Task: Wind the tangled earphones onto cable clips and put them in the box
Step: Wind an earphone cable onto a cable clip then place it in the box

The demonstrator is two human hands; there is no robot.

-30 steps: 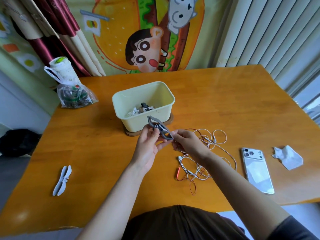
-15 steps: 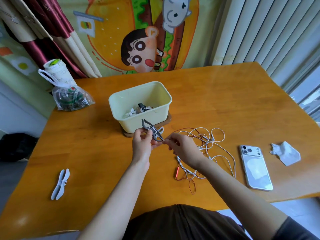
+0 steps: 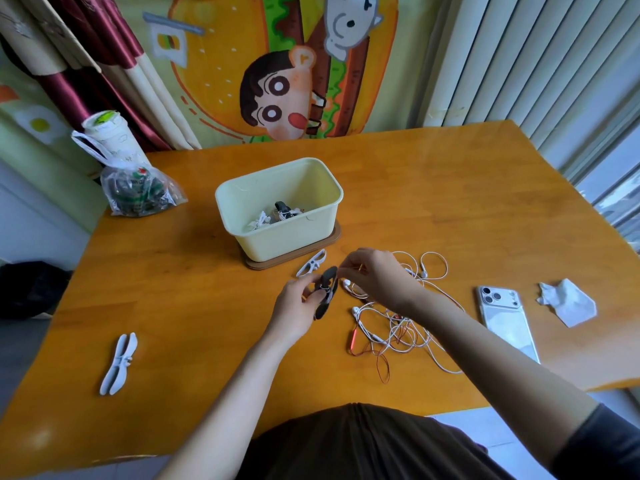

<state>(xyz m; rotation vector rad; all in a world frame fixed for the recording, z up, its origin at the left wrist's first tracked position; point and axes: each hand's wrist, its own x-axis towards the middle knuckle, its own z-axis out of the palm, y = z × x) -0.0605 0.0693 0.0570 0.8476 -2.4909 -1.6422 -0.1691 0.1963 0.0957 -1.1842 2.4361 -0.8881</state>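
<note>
Head view: at the far left a white cable clip (image 3: 118, 363) is seen flat on the table (image 3: 194, 292), close to its left edge, its long axis running near to far with the far end leaning right. Behind it, at the far-left corner, a clear plastic bag (image 3: 138, 194) is set; its print cannot be read. A wide stretch of wood separates that clip from the pale box (image 3: 287, 239), which is stood on a brown base and holds wound earphones (image 3: 277, 216). Just beside the base a second white clip (image 3: 311, 263) is laid slantwise. A dark clip (image 3: 325, 292) is gripped at its middle by the curled fingers of the left hand (image 3: 294, 306), its long axis pointing away from the person, slightly rightwards. At its far end the fingertips of the right hand (image 3: 377, 278) are pinched on a thin cord of the tangled earphones (image 3: 398, 327), which are spread beneath that wrist. Further right a phone (image 3: 507, 320) is laid face down, no brand legible, near the front edge, and crumpled paper (image 3: 568, 303) beyond it.
</note>
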